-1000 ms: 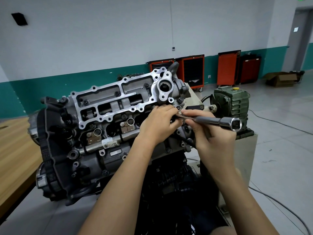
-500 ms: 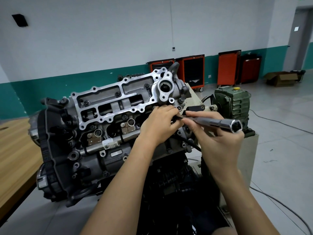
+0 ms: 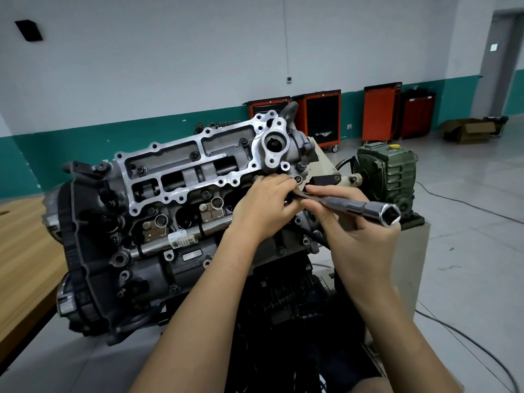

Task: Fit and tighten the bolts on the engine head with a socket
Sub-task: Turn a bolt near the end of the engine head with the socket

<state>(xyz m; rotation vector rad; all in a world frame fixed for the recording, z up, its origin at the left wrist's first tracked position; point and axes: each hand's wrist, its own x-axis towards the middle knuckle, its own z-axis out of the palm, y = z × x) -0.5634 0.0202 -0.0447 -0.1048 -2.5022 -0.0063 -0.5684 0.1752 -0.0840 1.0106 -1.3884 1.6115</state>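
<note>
Your left hand (image 3: 263, 207): fingers curled against engine head (image 3: 192, 165); contents hidden.
Your right hand (image 3: 360, 239): pinching socket wrench (image 3: 365, 208), one, hex end toward you.
Tool cabinets (image 3: 381, 112): four.

We are logging even, diffuse indoor light; glare is catching the engine head (image 3: 204, 185) rim; frame edges are bowing, corners softening.

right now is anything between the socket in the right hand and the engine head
Yes. The left hand lies on the engine head at the tool's far tip, fingers hiding what's beneath. The socket wrench in the right hand has its open end facing away from the engine.
</note>
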